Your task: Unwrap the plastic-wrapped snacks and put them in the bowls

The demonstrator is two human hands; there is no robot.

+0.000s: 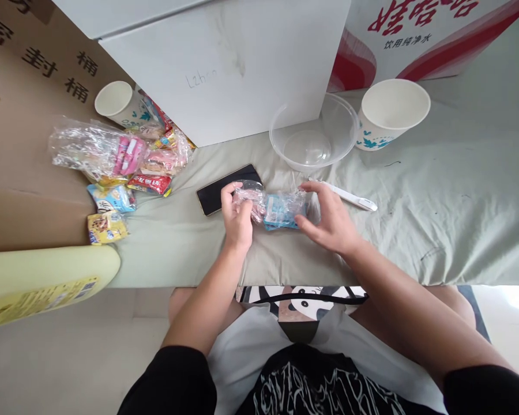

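A crinkled clear plastic package (288, 203) with a blue printed part and a pinkish part lies across the middle of the cloth. My left hand (239, 219) is closed on its left, pinkish end, thumb in front and fingers behind. At the blue right end, my right hand (328, 219) has its thumb on the lower edge and its forefinger at the upper edge, holding it loosely. Behind my left hand is a black-screened phone (218, 193), partly covered. A white pen-like stick (350, 197) lies just beyond my right hand.
Behind stand a clear plastic bowl (305, 164), a paper cup (383, 124), a white box (251, 75) and a red-and-white carton (398, 43). To the left are wrapped snacks (108, 227), another paper cup (116, 106), a cardboard box (30, 155) and a yellow-green container (47, 282).
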